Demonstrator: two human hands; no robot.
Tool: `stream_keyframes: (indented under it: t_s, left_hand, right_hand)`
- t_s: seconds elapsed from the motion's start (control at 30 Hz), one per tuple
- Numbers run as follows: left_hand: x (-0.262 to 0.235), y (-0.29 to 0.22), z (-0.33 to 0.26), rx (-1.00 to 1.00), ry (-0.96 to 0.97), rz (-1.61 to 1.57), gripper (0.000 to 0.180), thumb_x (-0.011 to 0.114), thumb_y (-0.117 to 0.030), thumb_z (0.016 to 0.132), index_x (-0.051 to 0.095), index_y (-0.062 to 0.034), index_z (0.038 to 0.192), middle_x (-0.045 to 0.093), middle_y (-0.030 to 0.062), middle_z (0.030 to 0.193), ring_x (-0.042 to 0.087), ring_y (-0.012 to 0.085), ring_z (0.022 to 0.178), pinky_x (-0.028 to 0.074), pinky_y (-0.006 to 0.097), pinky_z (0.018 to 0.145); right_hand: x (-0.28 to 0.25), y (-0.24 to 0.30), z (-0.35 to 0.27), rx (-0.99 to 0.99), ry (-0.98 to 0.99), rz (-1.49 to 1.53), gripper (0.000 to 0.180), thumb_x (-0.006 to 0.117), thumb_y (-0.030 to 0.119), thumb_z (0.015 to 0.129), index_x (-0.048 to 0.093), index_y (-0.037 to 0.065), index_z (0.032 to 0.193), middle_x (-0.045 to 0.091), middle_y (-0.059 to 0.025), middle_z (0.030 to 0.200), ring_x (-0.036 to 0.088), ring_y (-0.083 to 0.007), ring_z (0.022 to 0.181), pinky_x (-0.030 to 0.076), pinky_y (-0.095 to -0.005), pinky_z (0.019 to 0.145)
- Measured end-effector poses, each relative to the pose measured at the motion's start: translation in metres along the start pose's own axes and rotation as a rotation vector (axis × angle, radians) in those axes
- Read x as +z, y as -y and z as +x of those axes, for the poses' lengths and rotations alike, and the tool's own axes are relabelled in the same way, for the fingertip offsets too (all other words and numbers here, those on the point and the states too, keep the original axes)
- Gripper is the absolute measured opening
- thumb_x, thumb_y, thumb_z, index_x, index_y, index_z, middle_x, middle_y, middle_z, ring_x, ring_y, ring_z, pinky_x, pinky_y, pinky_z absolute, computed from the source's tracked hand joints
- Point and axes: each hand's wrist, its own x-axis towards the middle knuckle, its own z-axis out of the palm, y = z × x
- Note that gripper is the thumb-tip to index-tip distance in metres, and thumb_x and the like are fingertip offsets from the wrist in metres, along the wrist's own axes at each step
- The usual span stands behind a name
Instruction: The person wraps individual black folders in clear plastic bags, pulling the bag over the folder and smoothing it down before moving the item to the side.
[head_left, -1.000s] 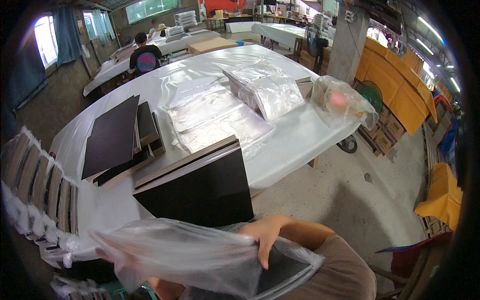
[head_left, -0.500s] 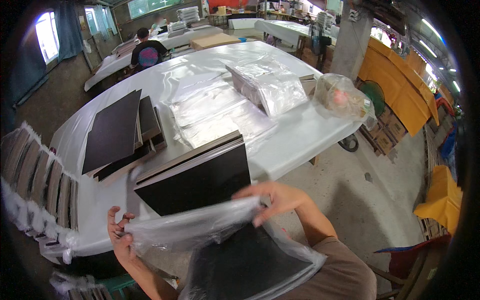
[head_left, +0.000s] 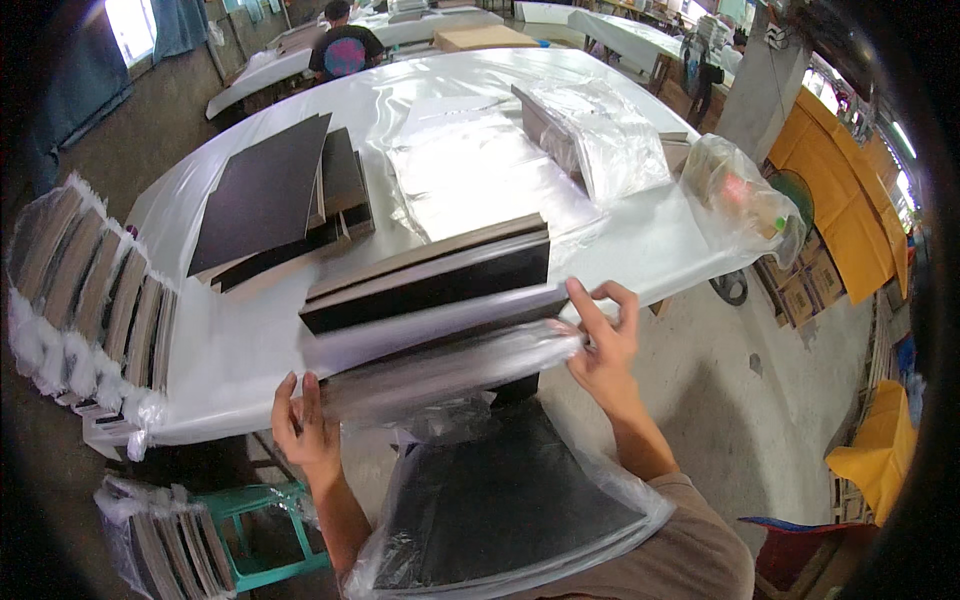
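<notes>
Between my two hands a clear plastic bag (head_left: 470,372) is stretched wide, blurred by motion, with a dark strip showing behind its near layer. My left hand (head_left: 308,428) pinches its left end and my right hand (head_left: 605,350) grips its right end. Just beyond, a stack of black boards (head_left: 430,283) lies at the table's near edge; whether the bag touches it I cannot tell. Below my hands, a black panel in clear plastic (head_left: 510,500) rests on my lap.
The white-covered table (head_left: 230,385) bears more black boards (head_left: 265,190), flat clear bags (head_left: 480,175) and a plastic-wrapped stack (head_left: 600,140). Wrapped bundles (head_left: 90,290) line its left side. A green stool (head_left: 265,530) stands lower left. A person (head_left: 345,45) sits at the far side.
The bag has moved forward, up against the near side of the board stack, and is pulled taut. My right hand has shifted right. The view has tilted down, showing the stool.
</notes>
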Motion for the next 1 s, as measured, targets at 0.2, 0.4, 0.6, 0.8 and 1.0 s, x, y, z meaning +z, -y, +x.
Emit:
stream_keyframes:
  t_s: [0.2,0.4,0.6,0.8,1.0]
  left_hand:
    - [-0.046,-0.014,0.041,-0.273,0.342,-0.472,0.030,0.062,-0.026,0.063,0.060,0.0029,0.069,0.056,0.0120,0.061,0.047,0.0183,0.049,0.035,0.026,0.045]
    - [-0.025,0.007,0.031,-0.981,1.312,-1.165,0.042,0.063,-0.020,0.070,0.047,-0.0032,0.105,0.053,0.0089,0.082,0.050,0.0134,0.075,0.041,0.026,0.067]
    - [0.028,0.036,-0.084,-1.354,1.336,-1.146,0.032,0.057,-0.022,0.077,0.047,-0.0041,0.102,0.057,0.0075,0.087,0.053,0.0173,0.077,0.042,0.029,0.069]
    - [0.048,0.042,-0.178,-1.655,0.925,-1.071,0.029,0.054,-0.020,0.077,0.049,-0.0038,0.100,0.058,0.0098,0.086,0.055,0.0208,0.078,0.043,0.032,0.068]
    - [0.068,0.049,-0.237,-1.617,0.610,-0.863,0.025,0.051,-0.019,0.078,0.051,-0.0035,0.098,0.059,0.0120,0.085,0.057,0.0244,0.078,0.043,0.035,0.068]
  right_hand:
    - [-0.043,-0.001,0.020,0.018,0.323,0.306,0.031,0.069,0.000,0.058,0.063,0.003,0.089,0.053,-0.0074,0.078,0.049,-0.0125,0.059,0.038,-0.0208,0.049]
    - [-0.051,-0.011,0.015,1.058,0.843,1.181,0.055,0.070,0.004,0.059,0.049,0.002,0.110,0.059,-0.0099,0.092,0.054,-0.0110,0.070,0.042,-0.0162,0.057]
    - [-0.022,-0.076,-0.112,1.463,0.651,1.268,0.050,0.062,0.013,0.072,0.042,0.003,0.117,0.052,-0.0126,0.103,0.053,-0.0133,0.081,0.045,-0.0248,0.070]
    - [0.005,-0.107,-0.171,1.161,0.976,0.914,0.043,0.056,0.022,0.077,0.043,0.003,0.113,0.051,-0.0098,0.097,0.048,-0.0168,0.093,0.040,-0.0314,0.082]
    - [0.041,-0.128,-0.179,1.388,0.970,0.879,0.035,0.064,0.021,0.070,0.051,0.006,0.099,0.054,-0.0066,0.087,0.050,-0.0170,0.084,0.040,-0.0258,0.070]
